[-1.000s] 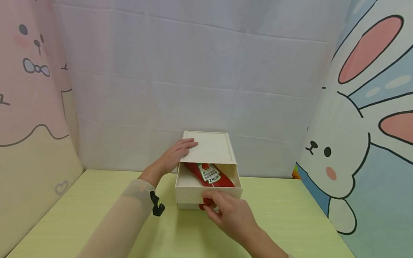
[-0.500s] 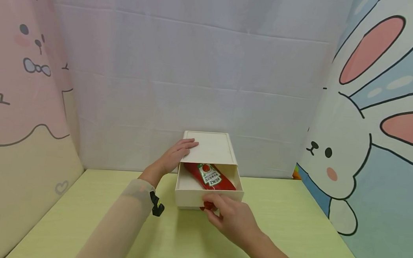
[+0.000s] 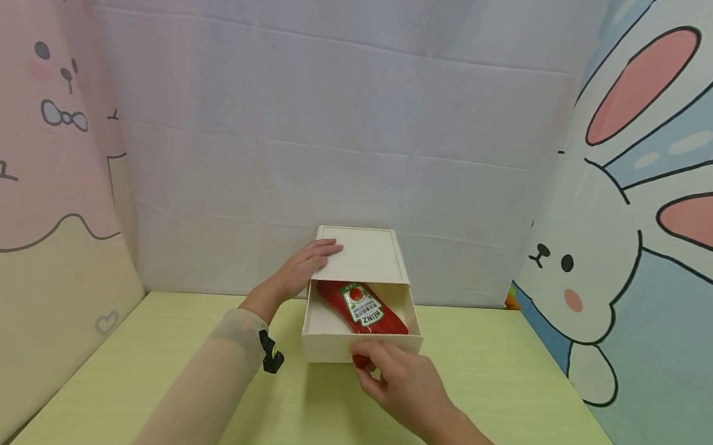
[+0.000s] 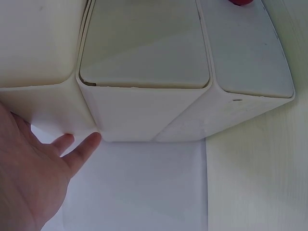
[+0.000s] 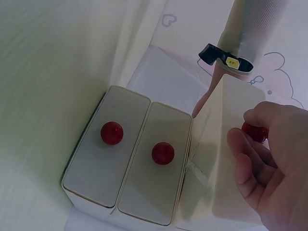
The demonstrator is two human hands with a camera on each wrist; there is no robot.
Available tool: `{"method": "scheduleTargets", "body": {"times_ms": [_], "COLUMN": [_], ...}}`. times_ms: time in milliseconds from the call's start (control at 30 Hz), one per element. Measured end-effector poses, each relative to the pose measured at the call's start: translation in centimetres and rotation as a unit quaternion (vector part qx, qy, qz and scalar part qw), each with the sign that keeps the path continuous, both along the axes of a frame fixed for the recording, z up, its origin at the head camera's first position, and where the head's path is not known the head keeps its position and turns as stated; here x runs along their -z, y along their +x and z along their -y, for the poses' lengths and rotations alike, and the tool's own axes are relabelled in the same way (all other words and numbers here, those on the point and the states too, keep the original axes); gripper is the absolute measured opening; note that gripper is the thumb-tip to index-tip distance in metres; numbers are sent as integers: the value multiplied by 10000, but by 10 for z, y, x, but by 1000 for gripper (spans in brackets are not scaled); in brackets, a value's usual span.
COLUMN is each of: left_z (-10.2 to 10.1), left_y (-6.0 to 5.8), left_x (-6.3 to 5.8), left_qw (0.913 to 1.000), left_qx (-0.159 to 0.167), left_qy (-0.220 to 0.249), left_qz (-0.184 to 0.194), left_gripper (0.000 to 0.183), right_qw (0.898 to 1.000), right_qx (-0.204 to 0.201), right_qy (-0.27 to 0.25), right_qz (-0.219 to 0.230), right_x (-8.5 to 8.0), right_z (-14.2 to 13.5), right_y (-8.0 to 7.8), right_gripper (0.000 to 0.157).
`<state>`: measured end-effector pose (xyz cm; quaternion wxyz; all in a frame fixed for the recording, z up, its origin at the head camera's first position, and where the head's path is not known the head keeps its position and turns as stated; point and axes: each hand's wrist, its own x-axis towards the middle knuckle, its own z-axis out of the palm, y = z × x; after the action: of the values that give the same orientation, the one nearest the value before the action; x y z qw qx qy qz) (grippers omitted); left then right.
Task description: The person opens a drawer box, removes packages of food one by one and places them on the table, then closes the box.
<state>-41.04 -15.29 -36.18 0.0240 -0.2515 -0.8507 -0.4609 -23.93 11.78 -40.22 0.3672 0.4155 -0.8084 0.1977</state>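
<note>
A small white drawer cabinet (image 3: 363,253) stands at the back of the table, its top drawer (image 3: 324,348) slid out toward me. Inside that drawer lies a red Heinz ketchup pouch (image 3: 387,323), label up, its far end under the cabinet top. My right hand (image 3: 404,385) pinches the drawer's red knob (image 5: 253,132) between thumb and fingers. My left hand (image 3: 298,268) rests on the cabinet's upper left edge, fingers extended; in the left wrist view, fingertips are right at its side. Two lower drawers are closed, with a red knob (image 5: 162,153) on the middle one and another on the bottom one.
The cabinet stands on a pale yellow-green table (image 3: 481,393). A white cloth (image 3: 361,148) hangs close behind it. Printed cartoon panels rise at both sides, with a rabbit panel (image 3: 586,277) on the right. A black band (image 3: 271,352) is on the left wrist.
My right hand has drawn the top drawer farther out toward me, and more of the ketchup pouch shows. The left hand has stayed in place on the cabinet.
</note>
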Motion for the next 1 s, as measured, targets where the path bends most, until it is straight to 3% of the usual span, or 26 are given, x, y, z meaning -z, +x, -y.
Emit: {"method": "scheduleTargets", "body": {"times_ms": [1000], "left_z": [-1], "left_y": [1], "left_x": [-1], "left_qw": [10000], "left_qx": [-41], "left_qy": [17], "left_qz": [15], "left_gripper": [53], "right_qw": [9993], "right_qx": [16], "right_qy": [267], "right_qz": [279], "right_x": [1], "right_z": [-6], "right_y": [18], "right_gripper": [44]}}
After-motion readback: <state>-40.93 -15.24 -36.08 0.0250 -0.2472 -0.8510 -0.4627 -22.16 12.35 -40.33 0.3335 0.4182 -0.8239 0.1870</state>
